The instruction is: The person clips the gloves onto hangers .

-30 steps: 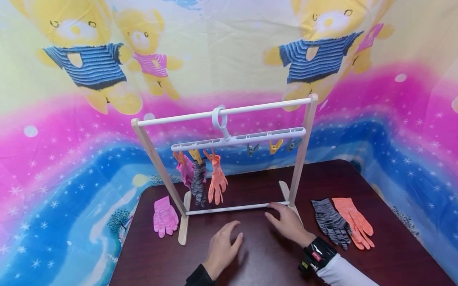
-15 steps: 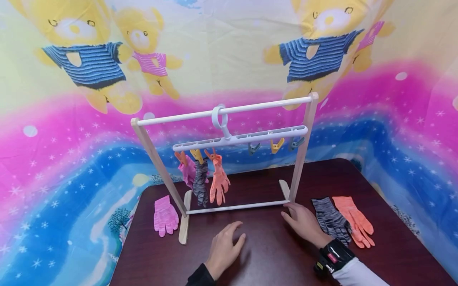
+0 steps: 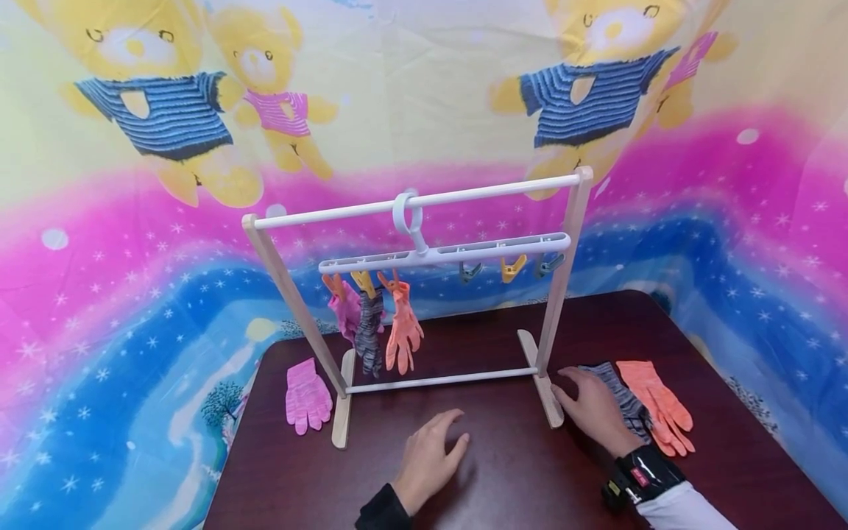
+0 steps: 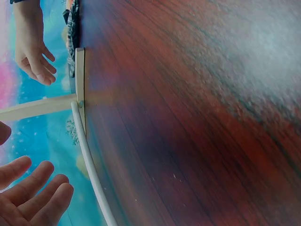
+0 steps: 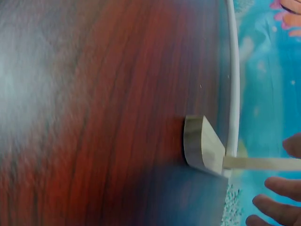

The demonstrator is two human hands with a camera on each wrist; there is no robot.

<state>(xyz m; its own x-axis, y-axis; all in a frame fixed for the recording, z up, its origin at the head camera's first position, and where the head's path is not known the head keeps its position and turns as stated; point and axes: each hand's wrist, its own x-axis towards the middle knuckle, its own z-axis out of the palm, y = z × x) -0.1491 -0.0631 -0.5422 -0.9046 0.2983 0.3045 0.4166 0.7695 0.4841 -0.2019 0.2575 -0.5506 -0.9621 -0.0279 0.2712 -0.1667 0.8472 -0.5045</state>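
Observation:
My right hand hovers beside the rack's right foot, fingers loosely spread with nothing in them. It overlaps a black-and-grey striped glove lying on the table, next to an orange glove. My left hand, relaxed and holding nothing, hangs over the table in front of the rack. From a white clip hanger, a pink glove, a striped glove and an orange glove dangle in clothespins on the left half. Another pink glove lies flat left of the rack.
A wooden rack with a white top rail and a low white crossbar stands on the dark table. On the hanger's right half are two grey-blue clothespins and a yellow clothespin. A bear-print cloth hangs behind.
My right hand has moved right from the low crossbar, past the rack's foot, to the striped glove. My left hand has shifted slightly right. The hanging gloves have swayed a little.

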